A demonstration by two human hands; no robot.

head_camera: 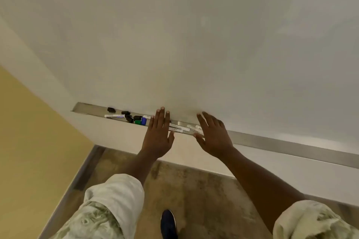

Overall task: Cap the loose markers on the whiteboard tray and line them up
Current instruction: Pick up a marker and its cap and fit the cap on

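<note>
While both hands, left (158,134) and right (214,136), hover flat, open and empty, white markers (177,127) lie lengthwise along the tray (272,142) between them; loose caps (136,118) sit nearer the left.

The left hand (159,134) lies flat over the tray (291,147) and hides part of the markers (178,127) behind it. The right hand (214,135) covers their other ends, so whether those ends are capped cannot be told. Printing on the marker (114,116) at the far left is too small to read. The loose caps (128,115) blur into a dark cluster and cannot be counted. Both sleeves (108,205) and the shoe (168,224) are cut by the bottom edge; the tray runs off to the right.
</note>
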